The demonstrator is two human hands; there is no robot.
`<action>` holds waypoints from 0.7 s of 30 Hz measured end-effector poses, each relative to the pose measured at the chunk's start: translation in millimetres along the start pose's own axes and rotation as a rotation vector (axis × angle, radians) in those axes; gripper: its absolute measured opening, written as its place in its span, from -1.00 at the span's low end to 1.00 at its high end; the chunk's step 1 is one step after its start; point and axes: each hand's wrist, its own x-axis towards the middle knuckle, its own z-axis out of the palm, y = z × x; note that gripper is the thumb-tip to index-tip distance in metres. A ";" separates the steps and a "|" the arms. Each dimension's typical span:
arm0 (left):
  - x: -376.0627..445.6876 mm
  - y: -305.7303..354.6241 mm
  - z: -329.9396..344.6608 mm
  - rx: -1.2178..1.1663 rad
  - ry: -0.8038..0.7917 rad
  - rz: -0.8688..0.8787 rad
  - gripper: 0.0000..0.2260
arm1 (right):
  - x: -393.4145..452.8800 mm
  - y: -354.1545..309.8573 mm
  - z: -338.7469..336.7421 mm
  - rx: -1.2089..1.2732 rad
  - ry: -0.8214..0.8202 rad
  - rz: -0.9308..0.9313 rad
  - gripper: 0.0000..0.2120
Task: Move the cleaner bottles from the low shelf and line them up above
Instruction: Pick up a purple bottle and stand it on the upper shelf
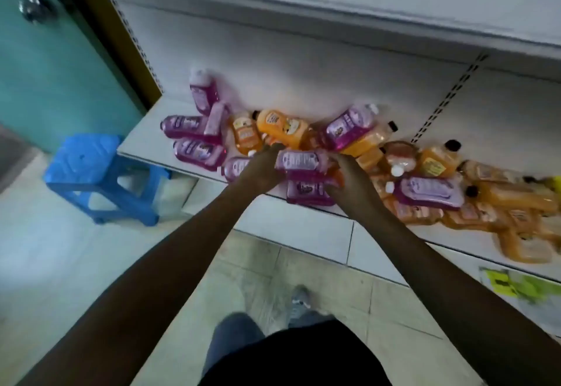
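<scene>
Several purple and orange cleaner bottles lie jumbled on the low white shelf (142, 142). A purple bottle (299, 159) is lifted just above the pile's front middle. My left hand (261, 167) grips its left end and my right hand (349, 179) grips its right end. More purple bottles (194, 126) lie to the left and orange bottles (282, 127) behind and to the right. The upper shelf (334, 6) runs across the top of the view.
A blue plastic stool (100, 173) stands on the tiled floor left of the shelf. A teal door (45, 66) with a metal knob is at far left. Yellow labels (510, 285) sit on the shelf base at right. My shoe (299, 303) is below.
</scene>
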 end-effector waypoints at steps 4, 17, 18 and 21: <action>32.4 -26.4 28.0 0.387 -0.041 -0.044 -0.27 | 46.6 43.2 45.7 -0.353 -0.128 -0.095 -0.31; 63.5 -50.0 54.4 0.600 -0.240 0.110 -0.15 | 91.4 73.0 86.9 -0.861 -0.239 -0.093 -0.19; 61.9 -43.7 50.0 0.601 -0.251 0.124 -0.16 | 92.2 70.9 83.8 -0.849 -0.226 -0.104 -0.19; 55.8 -24.5 31.5 0.542 -0.288 0.148 -0.23 | 84.3 59.1 66.6 -0.762 -0.142 -0.108 -0.32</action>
